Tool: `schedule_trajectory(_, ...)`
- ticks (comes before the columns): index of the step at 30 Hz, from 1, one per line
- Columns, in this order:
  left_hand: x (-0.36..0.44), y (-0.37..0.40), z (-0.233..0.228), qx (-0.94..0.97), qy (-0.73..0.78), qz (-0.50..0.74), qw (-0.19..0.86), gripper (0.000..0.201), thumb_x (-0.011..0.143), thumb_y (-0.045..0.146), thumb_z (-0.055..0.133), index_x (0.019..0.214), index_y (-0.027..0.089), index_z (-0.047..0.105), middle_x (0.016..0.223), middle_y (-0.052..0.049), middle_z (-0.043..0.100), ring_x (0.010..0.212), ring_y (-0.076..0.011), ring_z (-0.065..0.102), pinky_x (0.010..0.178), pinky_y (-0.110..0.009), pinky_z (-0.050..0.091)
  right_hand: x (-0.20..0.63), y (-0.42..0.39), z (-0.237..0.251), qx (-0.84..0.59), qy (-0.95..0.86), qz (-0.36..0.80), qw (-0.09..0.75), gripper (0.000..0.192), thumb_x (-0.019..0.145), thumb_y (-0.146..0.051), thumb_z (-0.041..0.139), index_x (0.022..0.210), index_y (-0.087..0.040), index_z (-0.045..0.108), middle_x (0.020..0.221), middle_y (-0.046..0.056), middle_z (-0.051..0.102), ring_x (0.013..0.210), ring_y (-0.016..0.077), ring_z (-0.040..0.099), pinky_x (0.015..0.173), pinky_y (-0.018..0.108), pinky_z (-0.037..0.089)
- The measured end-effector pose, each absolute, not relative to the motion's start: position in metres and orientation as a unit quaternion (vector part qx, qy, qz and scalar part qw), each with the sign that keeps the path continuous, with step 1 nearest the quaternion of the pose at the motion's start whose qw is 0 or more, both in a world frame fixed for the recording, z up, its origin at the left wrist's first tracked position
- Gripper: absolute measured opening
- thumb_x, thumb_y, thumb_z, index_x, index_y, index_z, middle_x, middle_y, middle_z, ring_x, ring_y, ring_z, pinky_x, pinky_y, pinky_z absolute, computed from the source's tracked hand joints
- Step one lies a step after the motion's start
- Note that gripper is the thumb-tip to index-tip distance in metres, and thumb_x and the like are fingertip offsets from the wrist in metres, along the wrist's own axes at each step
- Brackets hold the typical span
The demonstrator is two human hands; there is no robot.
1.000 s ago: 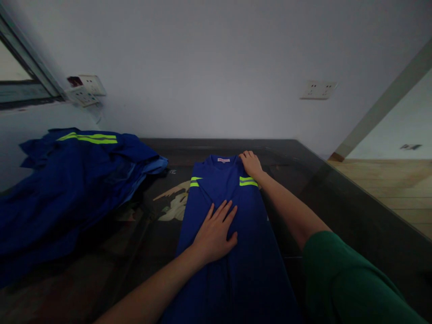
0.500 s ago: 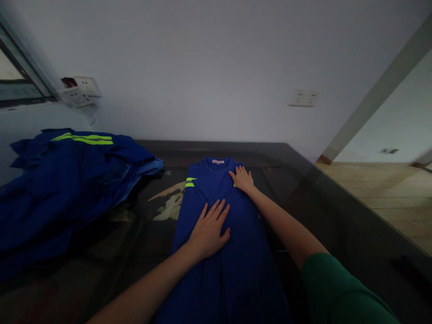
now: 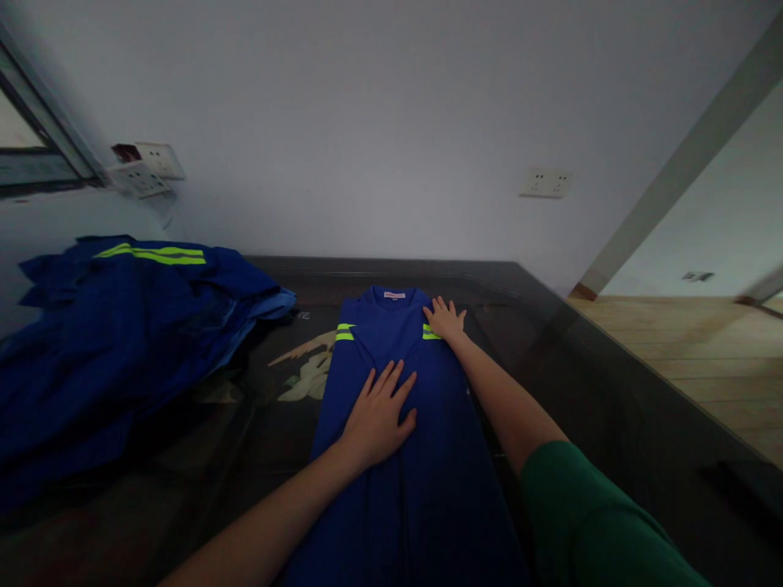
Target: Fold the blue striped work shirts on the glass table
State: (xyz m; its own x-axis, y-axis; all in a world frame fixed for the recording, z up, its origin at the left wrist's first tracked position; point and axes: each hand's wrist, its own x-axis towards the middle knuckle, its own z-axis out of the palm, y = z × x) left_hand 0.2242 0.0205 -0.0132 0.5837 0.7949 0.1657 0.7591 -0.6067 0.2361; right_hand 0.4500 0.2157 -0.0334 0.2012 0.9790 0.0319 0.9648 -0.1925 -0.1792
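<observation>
One blue shirt (image 3: 404, 440) lies flat along the middle of the dark glass-topped table (image 3: 612, 383), sides folded in to a long narrow panel, collar and label toward the wall, hem running off the near edge of view. Left hand (image 3: 378, 416) rests palm down on the shirt's middle, fingers spread, gripping nothing. Right hand (image 3: 446, 319) lies flat and open on the shirt's right shoulder, just beside the yellow-green stripes (image 3: 430, 333). Judged by look: light, soft, limp cloth, no stiffness; likely to slide on the glass and lose its fold if lifted by one point. Best taken at both shoulder corners, or at collar end and hem together. Count: one laid-out shirt, two stripe pairs showing on it; left of the shirt, one heap of blue garments (image 3: 122, 326), number in it unclear. Two hands, one green sleeve (image 3: 587, 522).
</observation>
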Motion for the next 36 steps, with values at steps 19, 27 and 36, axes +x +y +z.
schedule_trajectory(19, 0.223, 0.023, -0.018, 0.884, 0.437, 0.147, 0.072, 0.056, 0.091, 0.032, 0.046, 0.145, 0.029, 0.032, 0.154, -0.006, 0.026, 0.143, -0.0220, 0.020, 0.116, -0.048, 0.019, 0.438, 0.188, -0.040, -0.729, -0.675, -0.033, 0.106, 0.048, 0.099, -0.034, 0.026, 0.135, -0.009, 0.047, 0.145, 0.017, 0.041, 0.136, 0.0273, 0.034, 0.111, 0.055, 0.015)
schedule_trajectory(27, 0.223, 0.024, -0.016, 0.880, 0.437, 0.168, 0.074, 0.049, 0.090, 0.030, 0.045, 0.139, 0.023, 0.042, 0.152, -0.004, 0.032, 0.142, -0.0231, 0.023, 0.116, -0.048, 0.021, 0.475, 0.197, -0.028, -0.779, -0.615, -0.044, 0.117, 0.042, 0.096, -0.030, 0.037, 0.133, -0.015, 0.048, 0.134, 0.016, 0.052, 0.126, 0.0290, 0.042, 0.104, 0.049, 0.027)
schedule_trajectory(36, 0.223, 0.025, -0.017, 0.888, 0.428, 0.152, 0.072, 0.053, 0.092, 0.030, 0.042, 0.144, 0.022, 0.034, 0.153, -0.002, 0.031, 0.143, -0.0223, 0.021, 0.117, -0.049, 0.020, 0.468, 0.215, -0.024, -0.802, -0.582, -0.055, 0.121, 0.043, 0.092, -0.040, 0.046, 0.114, -0.006, 0.061, 0.123, 0.023, 0.055, 0.121, 0.0345, 0.041, 0.093, 0.044, 0.036)
